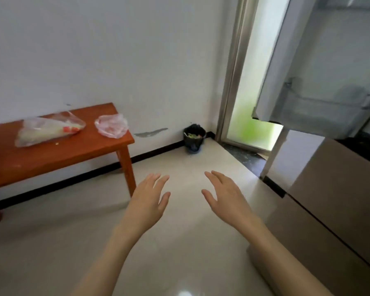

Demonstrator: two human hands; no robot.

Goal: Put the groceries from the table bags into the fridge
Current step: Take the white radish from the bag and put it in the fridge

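Soft daylight from the doorway [252,116], glare on floor [184,292], motion-blurred fridge door [320,71], wide-angle bending edges

This was a room in a home, a plain kitchen or dining corner. A fridge [333,178] stood at the right with its upper door [308,67] swung open. Thin plastic grocery bags [49,130] lay on the far edge of a wooden tabletop [58,154] against a scuffed white wall [115,50]. A small waste bin [194,139] sat in the corner of the glossy tiled floor [179,242], beside a doorway [250,116].
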